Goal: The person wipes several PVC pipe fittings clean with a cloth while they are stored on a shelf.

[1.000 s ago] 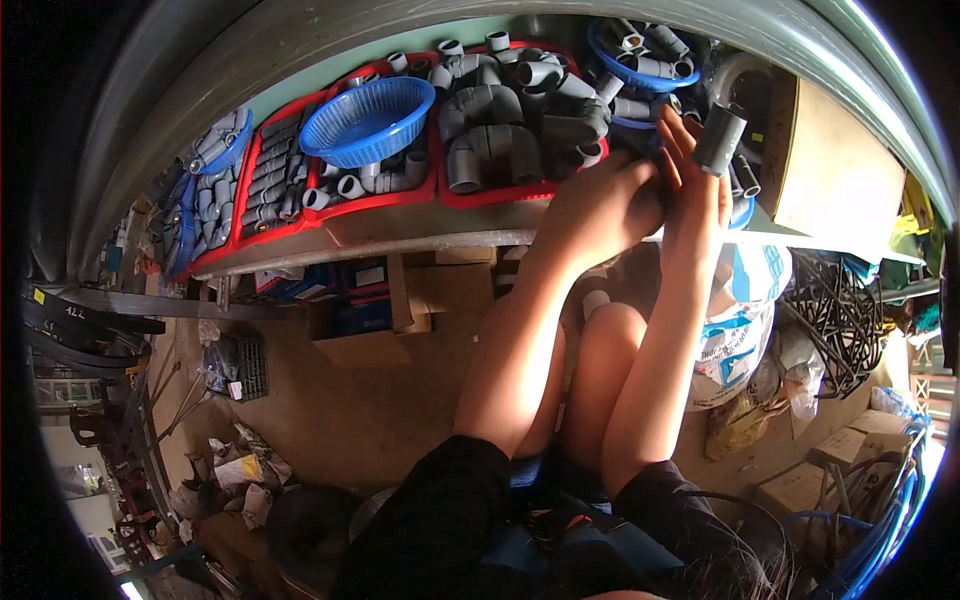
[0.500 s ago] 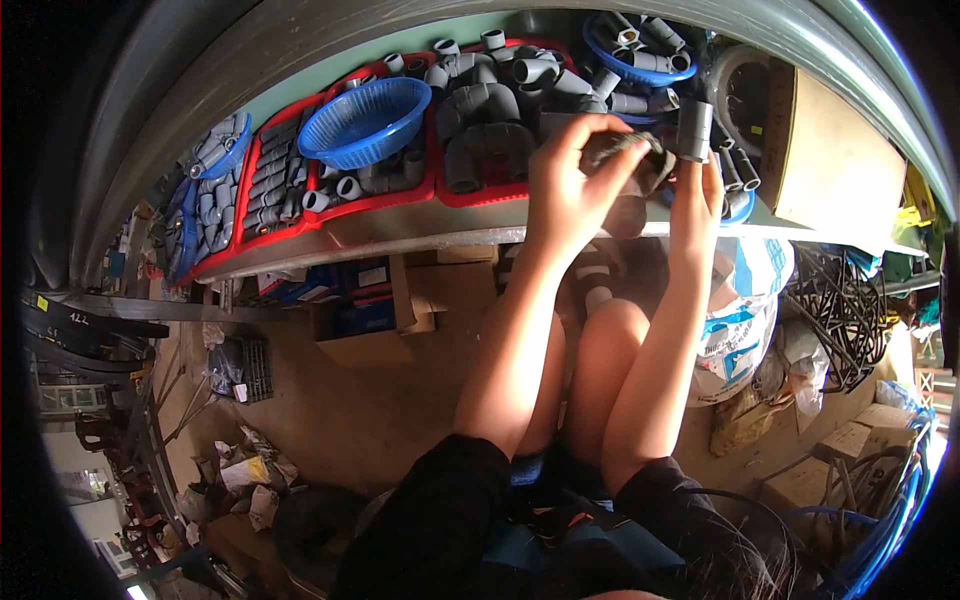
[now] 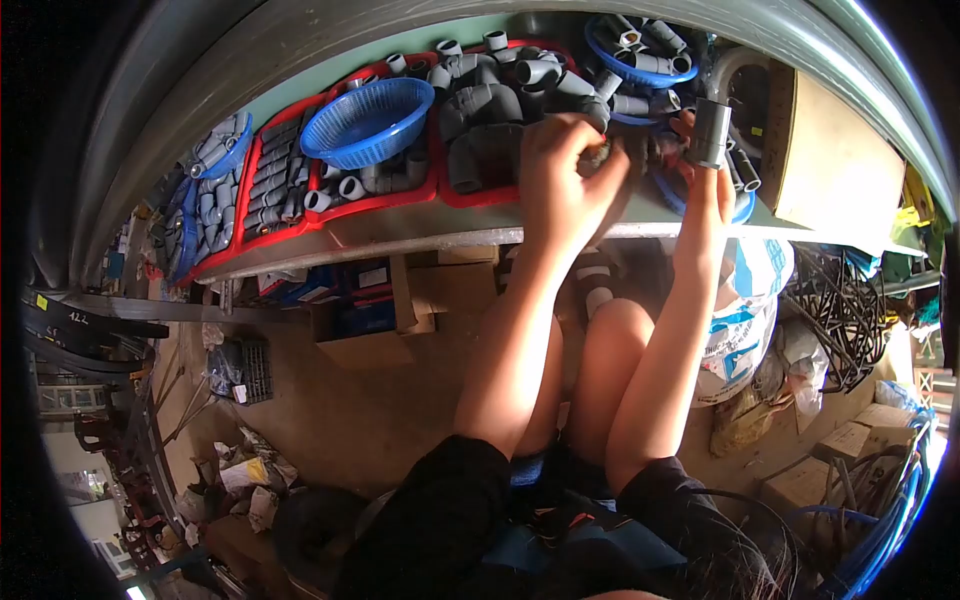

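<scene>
My right hand is closed round the lower end of a grey plastic pipe coupling, which stands upright above the fingers. To its left, my left hand is closed, thumb and fingers pinching a dark crumpled rag, of which little shows. The two hands are apart above the bench's front edge. Beyond them, a red tray holds grey pipe elbows and tees. Past my right hand, a blue basket holds more grey fittings.
An empty-looking blue basket rests on the trays at the left. A cardboard box stands at the bench's right end. Below the bench are a white printed sack and open cartons. A bundle of black tubing lies farther right.
My left hand has drawn left with the rag, away from my right hand. The right hand and the coupling have shifted slightly right.
</scene>
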Action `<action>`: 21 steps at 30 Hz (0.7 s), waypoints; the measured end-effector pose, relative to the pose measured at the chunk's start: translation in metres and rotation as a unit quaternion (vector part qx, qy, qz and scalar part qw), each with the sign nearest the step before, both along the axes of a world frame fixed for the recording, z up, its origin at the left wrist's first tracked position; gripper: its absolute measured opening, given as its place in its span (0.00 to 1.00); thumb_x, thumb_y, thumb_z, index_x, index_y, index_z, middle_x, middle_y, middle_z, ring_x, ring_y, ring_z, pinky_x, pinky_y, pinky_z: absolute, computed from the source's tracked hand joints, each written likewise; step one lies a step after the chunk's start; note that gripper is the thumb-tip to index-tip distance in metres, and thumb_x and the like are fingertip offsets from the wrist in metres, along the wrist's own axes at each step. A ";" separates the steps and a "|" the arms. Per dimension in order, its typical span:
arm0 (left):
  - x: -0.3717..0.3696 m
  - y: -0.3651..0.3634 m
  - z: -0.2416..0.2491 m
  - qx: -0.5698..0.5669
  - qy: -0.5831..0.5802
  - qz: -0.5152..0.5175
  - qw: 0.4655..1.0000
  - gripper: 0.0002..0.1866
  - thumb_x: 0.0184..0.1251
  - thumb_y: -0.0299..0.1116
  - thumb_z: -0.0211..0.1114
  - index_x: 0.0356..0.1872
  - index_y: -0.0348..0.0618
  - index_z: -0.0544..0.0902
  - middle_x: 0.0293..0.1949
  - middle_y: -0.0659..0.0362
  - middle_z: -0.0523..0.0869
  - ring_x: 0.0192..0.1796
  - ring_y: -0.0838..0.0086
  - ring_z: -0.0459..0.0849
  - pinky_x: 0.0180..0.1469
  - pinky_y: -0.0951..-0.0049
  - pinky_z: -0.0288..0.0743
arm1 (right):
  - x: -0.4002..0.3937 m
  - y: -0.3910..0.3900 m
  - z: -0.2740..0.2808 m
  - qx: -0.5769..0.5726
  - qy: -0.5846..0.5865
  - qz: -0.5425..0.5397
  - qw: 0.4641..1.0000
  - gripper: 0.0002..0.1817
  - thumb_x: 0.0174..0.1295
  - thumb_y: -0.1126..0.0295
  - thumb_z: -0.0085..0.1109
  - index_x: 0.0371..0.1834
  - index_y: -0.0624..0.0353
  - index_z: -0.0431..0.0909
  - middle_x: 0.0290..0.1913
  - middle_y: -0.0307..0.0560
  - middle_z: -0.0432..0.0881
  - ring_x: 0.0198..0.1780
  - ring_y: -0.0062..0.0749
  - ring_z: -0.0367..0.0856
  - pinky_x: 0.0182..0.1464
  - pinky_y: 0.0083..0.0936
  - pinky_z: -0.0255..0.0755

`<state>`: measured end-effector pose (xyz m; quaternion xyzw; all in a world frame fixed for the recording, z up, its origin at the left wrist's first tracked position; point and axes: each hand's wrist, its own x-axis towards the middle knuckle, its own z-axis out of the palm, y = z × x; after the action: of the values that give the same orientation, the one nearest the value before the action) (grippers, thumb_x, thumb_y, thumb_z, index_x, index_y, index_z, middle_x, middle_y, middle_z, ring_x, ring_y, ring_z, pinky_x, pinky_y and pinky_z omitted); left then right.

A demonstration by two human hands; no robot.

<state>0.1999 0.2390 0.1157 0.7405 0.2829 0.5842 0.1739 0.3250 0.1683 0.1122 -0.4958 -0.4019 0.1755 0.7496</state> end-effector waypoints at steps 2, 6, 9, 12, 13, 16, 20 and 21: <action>0.004 -0.005 0.002 0.040 0.008 0.006 0.999 0.08 0.50 0.24 0.69 0.23 0.37 0.76 0.30 0.57 0.83 0.33 0.66 0.78 0.40 0.72 0.69 | -0.004 -0.001 -0.001 -0.010 0.015 0.030 0.999 0.17 0.70 0.64 0.47 0.56 0.61 0.75 0.52 0.37 0.77 0.47 0.19 0.72 0.50 0.17 0.65; 0.006 -0.017 0.003 -0.280 -0.150 -0.154 0.936 0.06 0.58 0.26 0.66 0.26 0.37 0.78 0.30 0.61 0.84 0.34 0.80 0.78 0.39 0.79 0.68 | -0.018 -0.006 0.011 -0.085 -0.002 0.123 0.989 0.19 0.70 0.63 0.49 0.57 0.63 0.74 0.50 0.37 0.78 0.49 0.19 0.72 0.53 0.18 0.65; 0.007 -0.013 0.005 -0.370 -0.288 -0.155 0.870 0.12 0.66 0.36 0.62 0.26 0.39 0.78 0.25 0.64 0.79 0.29 0.86 0.73 0.33 0.80 0.65 | -0.030 0.001 0.013 -0.063 0.061 0.165 0.982 0.19 0.70 0.63 0.49 0.58 0.64 0.73 0.49 0.38 0.79 0.50 0.18 0.73 0.55 0.17 0.65; -0.003 -0.008 0.006 -0.456 -0.326 -0.198 0.804 0.14 0.70 0.43 0.57 0.32 0.42 0.81 0.29 0.65 0.81 0.29 0.84 0.75 0.32 0.80 0.68 | -0.033 0.002 0.012 -0.107 0.069 0.136 0.982 0.19 0.69 0.66 0.51 0.60 0.64 0.72 0.51 0.40 0.80 0.52 0.19 0.74 0.57 0.17 0.65; -0.007 -0.013 0.017 -0.484 -0.353 -0.242 0.763 0.15 0.70 0.44 0.57 0.34 0.42 0.81 0.29 0.64 0.82 0.29 0.83 0.77 0.31 0.80 0.69 | -0.032 0.004 0.009 -0.100 0.078 0.127 0.984 0.19 0.69 0.67 0.52 0.60 0.63 0.72 0.51 0.40 0.80 0.52 0.18 0.74 0.57 0.17 0.65; -0.011 -0.015 0.025 -0.536 -0.399 -0.291 0.685 0.17 0.70 0.45 0.52 0.42 0.41 0.80 0.37 0.60 0.84 0.35 0.77 0.82 0.39 0.76 0.75 | -0.032 0.009 0.003 -0.077 0.109 0.111 0.985 0.21 0.67 0.69 0.54 0.62 0.63 0.70 0.52 0.41 0.79 0.53 0.20 0.75 0.58 0.20 0.66; -0.012 -0.013 0.016 -0.439 -0.312 -0.351 0.766 0.18 0.66 0.30 0.52 0.53 0.35 0.78 0.52 0.56 0.81 0.54 0.74 0.78 0.54 0.74 0.72 | -0.033 0.012 0.002 -0.023 0.173 0.126 0.976 0.25 0.66 0.69 0.56 0.66 0.60 0.66 0.56 0.47 0.77 0.56 0.25 0.74 0.59 0.22 0.67; -0.010 -0.011 0.016 -0.400 -0.294 -0.374 0.784 0.19 0.65 0.27 0.51 0.56 0.34 0.77 0.56 0.54 0.79 0.59 0.73 0.76 0.59 0.74 0.70 | -0.032 0.011 0.004 -0.003 0.158 0.138 0.978 0.26 0.66 0.70 0.56 0.67 0.58 0.64 0.57 0.48 0.76 0.56 0.26 0.74 0.59 0.22 0.67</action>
<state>0.1902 0.2278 0.1320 0.4448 0.1278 0.4971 0.7339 0.2929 0.1794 0.1159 -0.4039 -0.3419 0.3549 0.7707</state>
